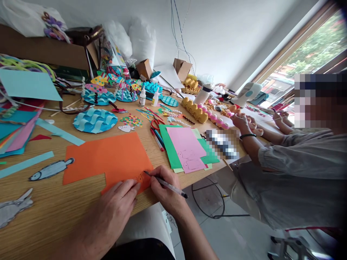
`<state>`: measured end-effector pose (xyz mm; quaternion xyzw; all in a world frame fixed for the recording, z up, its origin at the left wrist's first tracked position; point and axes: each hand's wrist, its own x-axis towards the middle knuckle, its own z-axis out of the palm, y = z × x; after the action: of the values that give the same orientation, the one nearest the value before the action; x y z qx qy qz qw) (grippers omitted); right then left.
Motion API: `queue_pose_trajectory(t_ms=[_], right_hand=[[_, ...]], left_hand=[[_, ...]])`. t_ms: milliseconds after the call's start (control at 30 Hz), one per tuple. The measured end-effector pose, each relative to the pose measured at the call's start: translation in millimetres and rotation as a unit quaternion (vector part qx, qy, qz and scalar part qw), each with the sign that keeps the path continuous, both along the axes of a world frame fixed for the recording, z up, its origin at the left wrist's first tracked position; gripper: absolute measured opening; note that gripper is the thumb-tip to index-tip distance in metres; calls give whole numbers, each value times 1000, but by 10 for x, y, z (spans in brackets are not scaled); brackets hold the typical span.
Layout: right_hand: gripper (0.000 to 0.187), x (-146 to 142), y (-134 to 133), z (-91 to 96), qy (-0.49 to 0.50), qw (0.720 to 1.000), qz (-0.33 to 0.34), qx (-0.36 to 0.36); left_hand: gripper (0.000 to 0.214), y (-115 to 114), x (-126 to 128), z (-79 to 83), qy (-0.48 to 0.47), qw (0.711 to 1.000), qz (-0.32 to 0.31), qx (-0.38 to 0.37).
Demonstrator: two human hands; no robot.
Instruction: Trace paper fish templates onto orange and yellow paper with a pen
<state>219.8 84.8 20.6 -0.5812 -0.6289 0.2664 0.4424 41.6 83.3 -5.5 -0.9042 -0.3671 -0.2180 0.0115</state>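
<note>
At the lower centre of the frame, the person's right hand (165,186) pinches a pen (175,189), its tip at the orange paper (108,155) by a small drawing (140,178) — seemingly a fish, partly covered. The left hand (119,202) lies palm-down, fingers together, on the sheet's lower edge. Pink paper (184,141) lies right of centre.

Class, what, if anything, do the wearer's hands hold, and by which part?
The right hand holds a clear-barrelled pen near its tip; the left hand grips nothing, resting on orange paper.
</note>
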Motion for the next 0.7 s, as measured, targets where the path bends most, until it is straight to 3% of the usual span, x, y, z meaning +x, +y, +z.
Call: queue_pose_trajectory(t_ms=[167, 333, 700], right_hand=[[12, -3, 4, 2, -8, 1000, 0, 12], [12, 7, 0, -8, 0, 1000, -3, 7], [11, -3, 2, -15, -18, 1000, -6, 0]], left_hand=[[37, -27, 28, -24, -17, 999, 33, 9], [35, -7, 4, -11, -5, 1000, 7, 3], [39, -17, 24, -20, -6, 1000, 12, -4]])
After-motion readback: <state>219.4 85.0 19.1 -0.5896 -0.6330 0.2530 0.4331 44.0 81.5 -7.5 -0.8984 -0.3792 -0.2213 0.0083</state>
